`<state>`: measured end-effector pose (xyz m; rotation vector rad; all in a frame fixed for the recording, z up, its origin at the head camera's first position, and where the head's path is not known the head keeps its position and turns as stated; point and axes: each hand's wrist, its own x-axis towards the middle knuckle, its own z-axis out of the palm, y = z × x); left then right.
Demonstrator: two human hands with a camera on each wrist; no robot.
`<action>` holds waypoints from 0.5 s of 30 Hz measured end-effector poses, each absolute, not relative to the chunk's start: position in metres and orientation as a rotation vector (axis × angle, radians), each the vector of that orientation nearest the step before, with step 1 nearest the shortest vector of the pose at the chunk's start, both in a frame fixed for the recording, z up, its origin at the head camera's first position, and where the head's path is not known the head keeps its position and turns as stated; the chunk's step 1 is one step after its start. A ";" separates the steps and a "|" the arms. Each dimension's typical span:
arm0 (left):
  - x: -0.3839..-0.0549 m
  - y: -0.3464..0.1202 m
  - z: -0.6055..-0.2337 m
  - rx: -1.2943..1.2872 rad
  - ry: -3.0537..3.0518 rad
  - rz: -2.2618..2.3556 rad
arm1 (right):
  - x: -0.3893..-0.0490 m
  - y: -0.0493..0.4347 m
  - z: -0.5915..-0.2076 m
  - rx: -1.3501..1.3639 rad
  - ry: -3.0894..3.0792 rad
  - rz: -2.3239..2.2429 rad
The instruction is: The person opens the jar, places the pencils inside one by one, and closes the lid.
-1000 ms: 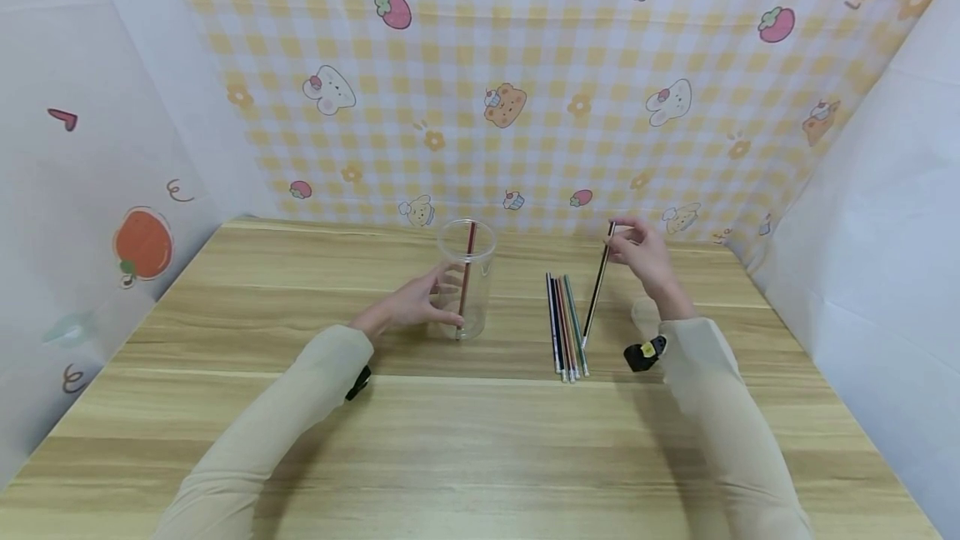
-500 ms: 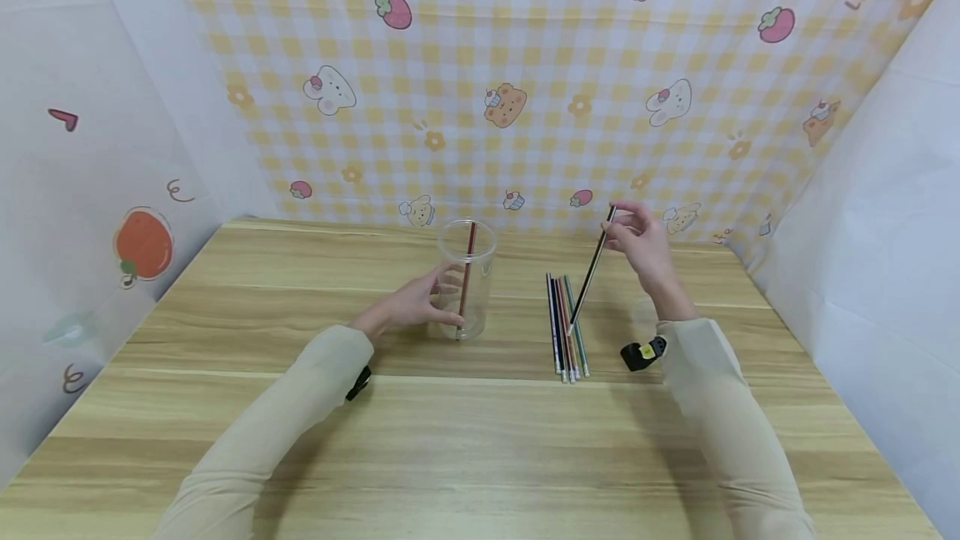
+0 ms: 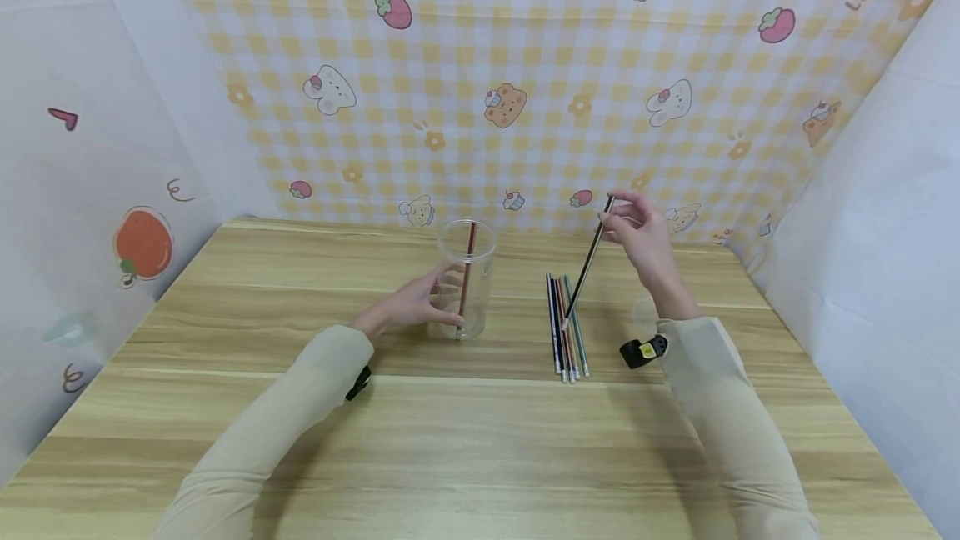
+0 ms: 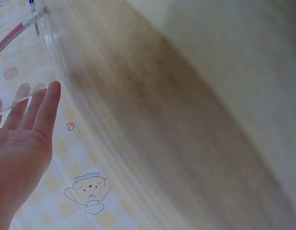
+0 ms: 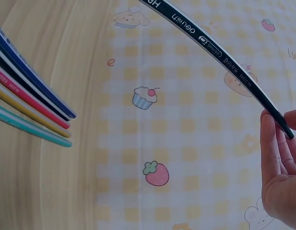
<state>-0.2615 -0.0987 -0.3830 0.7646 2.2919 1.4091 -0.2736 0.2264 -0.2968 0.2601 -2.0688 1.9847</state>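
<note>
A tall clear plastic cup stands upright with one dark red pencil leaning inside it. My left hand holds the cup from its left side, thumb in front and fingers behind. In the left wrist view, those fingers lie against the see-through wall. Between thumb and fingertips my right hand pinches one end of a black pencil, which slants down to the left. Its eraser end hangs over a row of several pencils lying on the table, of different colours, as the right wrist view also shows.
A small clear round piece lies beside my right wrist, partly behind the sleeve. Behind the wooden table hangs a yellow checked cloth. White cloth sides stand to the left and right.
My right hand has risen slightly with the black pencil. The pencil's lower end has swung left, from beside the row to above it. My left hand and the cup have not moved.
</note>
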 end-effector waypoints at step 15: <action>-0.260 -0.098 -0.378 0.768 2.278 1.409 | -0.269 0.214 -0.269 0.322 -2.069 1.917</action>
